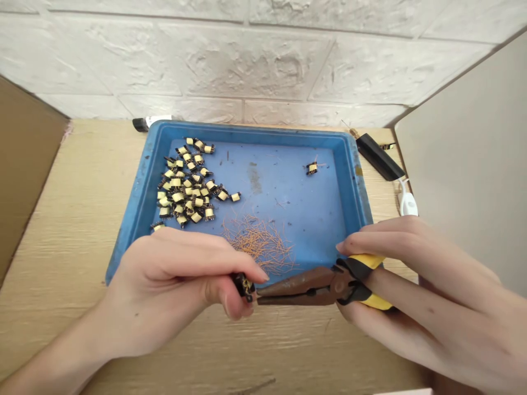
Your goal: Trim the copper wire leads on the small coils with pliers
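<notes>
My left hand (181, 280) pinches a small black-and-yellow coil part (246, 286) between thumb and fingers, just over the near edge of a blue tray (354, 181). My right hand (415, 285) grips rusty long-nose pliers (304, 286) by their yellow-and-black handles; the jaw tips touch the held part. Inside the tray, a heap of several similar small parts (187, 184) lies at the left, one lone part (312, 168) sits at the right, and a pile of cut copper wire bits (259, 241) lies near the front.
The tray rests on a light wooden table (74, 219) against a white brick wall. A black tool with a white cable (379, 158) lies right of the tray. A brown board (20, 164) stands at left, a grey panel (473, 164) at right.
</notes>
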{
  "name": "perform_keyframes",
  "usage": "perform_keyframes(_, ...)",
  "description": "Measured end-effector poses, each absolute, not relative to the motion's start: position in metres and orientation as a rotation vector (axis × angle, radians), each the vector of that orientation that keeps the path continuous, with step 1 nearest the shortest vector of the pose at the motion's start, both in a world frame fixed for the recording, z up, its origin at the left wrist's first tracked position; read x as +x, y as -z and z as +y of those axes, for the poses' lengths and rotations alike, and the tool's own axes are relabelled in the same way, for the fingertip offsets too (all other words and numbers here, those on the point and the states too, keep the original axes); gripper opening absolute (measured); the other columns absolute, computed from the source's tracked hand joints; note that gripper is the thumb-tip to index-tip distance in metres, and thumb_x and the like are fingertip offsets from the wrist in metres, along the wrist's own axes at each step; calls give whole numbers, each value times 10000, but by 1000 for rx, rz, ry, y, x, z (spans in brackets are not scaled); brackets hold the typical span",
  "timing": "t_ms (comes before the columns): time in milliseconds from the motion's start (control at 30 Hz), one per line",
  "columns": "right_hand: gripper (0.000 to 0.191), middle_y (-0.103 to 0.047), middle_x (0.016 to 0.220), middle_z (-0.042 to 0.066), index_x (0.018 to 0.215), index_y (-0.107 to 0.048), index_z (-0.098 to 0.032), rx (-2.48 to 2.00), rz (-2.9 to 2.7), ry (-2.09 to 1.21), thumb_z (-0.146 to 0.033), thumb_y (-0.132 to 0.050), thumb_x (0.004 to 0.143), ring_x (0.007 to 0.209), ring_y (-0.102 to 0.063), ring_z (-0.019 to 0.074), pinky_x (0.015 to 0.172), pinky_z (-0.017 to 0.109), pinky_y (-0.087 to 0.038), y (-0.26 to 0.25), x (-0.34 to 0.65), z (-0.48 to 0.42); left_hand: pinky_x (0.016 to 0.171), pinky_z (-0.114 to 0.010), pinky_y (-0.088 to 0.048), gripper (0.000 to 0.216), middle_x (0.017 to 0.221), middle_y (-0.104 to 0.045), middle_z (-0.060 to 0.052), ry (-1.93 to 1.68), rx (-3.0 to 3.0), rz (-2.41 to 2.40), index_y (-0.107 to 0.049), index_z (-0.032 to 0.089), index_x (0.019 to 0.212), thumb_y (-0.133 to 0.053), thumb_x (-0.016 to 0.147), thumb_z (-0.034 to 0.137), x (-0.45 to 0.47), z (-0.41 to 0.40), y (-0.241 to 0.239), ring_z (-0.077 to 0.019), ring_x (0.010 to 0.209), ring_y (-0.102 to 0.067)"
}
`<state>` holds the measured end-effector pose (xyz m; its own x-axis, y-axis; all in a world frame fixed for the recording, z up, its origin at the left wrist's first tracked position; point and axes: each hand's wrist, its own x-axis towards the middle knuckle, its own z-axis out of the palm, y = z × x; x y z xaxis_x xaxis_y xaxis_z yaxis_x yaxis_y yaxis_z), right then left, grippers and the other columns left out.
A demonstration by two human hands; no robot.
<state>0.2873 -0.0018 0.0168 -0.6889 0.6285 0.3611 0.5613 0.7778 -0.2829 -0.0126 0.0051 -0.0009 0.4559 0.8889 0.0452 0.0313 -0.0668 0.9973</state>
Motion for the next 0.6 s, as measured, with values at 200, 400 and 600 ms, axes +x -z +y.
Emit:
perform_keyframes(200, 201, -709, 1136, 102, 889, -532, -212, -858, -2550, -225, -137, -638, 1042, 977, -679, 221, 826, 411, -577, -15, 288, 0, 480, -185, -526, 146, 684, -842, 44, -843, 1452, 825, -902, 385, 1074, -847, 980, 288, -11, 6, -2, -132, 511, -731)
perform_keyframes(400, 217, -735, 1104, 91, 868, -543, -226, -880, -2534, -249, -152, -635, 1050, 938, -699, 225, 797, 414, -585, -16, 287, -1, 470, -208, -533, 270, 697, -848, 20, -841, 1436, 813, -905, 393, 1113, -846, 942, 192, -12, 5, 0, -158, 521, -733)
perform_keyframes(600, 252, -751, 1081, 78, 816, -580, -208, -909, -2525, -289, -178, -647, 1057, 953, -722, 218, 828, 385, -614, -17, 288, 1, 532, -181, -561, 350, 740, -854, 33, -813, 1447, 784, -879, 419, 1194, -809, 972, 158, -16, 3, 2, -141, 570, -758)
